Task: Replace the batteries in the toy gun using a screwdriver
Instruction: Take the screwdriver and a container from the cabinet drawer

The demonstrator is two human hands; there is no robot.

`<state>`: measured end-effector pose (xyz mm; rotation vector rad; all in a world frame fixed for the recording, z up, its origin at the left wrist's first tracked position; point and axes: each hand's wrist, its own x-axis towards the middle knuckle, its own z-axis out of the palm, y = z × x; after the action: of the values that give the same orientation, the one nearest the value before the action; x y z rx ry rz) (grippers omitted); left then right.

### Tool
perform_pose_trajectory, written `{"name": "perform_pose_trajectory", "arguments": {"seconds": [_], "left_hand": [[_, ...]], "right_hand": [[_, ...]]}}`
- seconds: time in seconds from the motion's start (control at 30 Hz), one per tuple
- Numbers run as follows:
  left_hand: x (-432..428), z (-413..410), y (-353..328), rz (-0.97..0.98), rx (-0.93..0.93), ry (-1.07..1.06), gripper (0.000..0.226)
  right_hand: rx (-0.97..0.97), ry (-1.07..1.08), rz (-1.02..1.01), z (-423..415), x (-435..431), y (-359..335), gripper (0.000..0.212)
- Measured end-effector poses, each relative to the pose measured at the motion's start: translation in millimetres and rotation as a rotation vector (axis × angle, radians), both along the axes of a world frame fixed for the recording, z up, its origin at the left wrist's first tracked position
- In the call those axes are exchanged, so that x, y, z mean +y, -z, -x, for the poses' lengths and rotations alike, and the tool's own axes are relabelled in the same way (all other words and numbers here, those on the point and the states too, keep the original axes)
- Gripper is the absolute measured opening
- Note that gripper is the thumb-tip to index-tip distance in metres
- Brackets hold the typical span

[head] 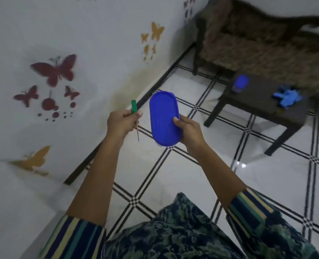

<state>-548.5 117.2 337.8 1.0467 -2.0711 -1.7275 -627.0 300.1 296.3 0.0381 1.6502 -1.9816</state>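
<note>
Your left hand [120, 122] is clenched around a green-handled screwdriver [135, 116], its tip pointing down. Your right hand [188, 132] grips a blue oval lid [162, 118] by its edge, held up over the tiled floor [267, 184]. The blue toy gun [286, 97] lies well apart on the dark tabletop [263, 101].

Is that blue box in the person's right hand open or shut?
Shut: the blue lid covers the whole top of it, held by the right hand. Whether it is snapped tight cannot be told.
</note>
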Motion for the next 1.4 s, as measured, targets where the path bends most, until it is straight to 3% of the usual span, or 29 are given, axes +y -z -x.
{"name": "perform_pose_trajectory", "arguments": {"seconds": [0.23, 0.43, 0.8, 0.9, 1.1, 1.27, 1.4], "left_hand": [[125.0, 207.5, 10.2, -0.003, -0.042, 0.251, 0.018], [217.5, 384.2, 34.2, 0.076, -0.088, 0.459, 0.014], [362.7, 686.3, 99.3, 0.177, -0.174, 0.533, 0.029], [397.5, 756.9, 135.7, 0.227, -0.245, 0.574, 0.039], [427.2, 867.3, 228.8, 0.374, -0.358, 0.534, 0.035], [428.8, 923.8, 340.6, 0.458, -0.473, 0.583, 0.022], [424.6, 942.5, 419.6, 0.563, -0.511, 0.66, 0.029]], "right_hand": [[0.043, 0.207, -0.086, 151.5, 132.1, -3.5, 0.031], [0.027, 0.351, -0.108, 300.4, 233.7, 15.5, 0.012], [-0.089, 0.585, -0.225, 574.7, 367.9, 77.3, 0.039], [-0.123, 0.559, -0.266, 647.2, 396.0, 118.8, 0.042], [-0.198, 0.534, -0.3, 755.5, 408.2, 224.8, 0.037], [-0.229, 0.521, -0.37, 808.4, 404.0, 319.5, 0.039], [-0.193, 0.535, -0.44, 826.0, 400.5, 380.2, 0.041]]}}
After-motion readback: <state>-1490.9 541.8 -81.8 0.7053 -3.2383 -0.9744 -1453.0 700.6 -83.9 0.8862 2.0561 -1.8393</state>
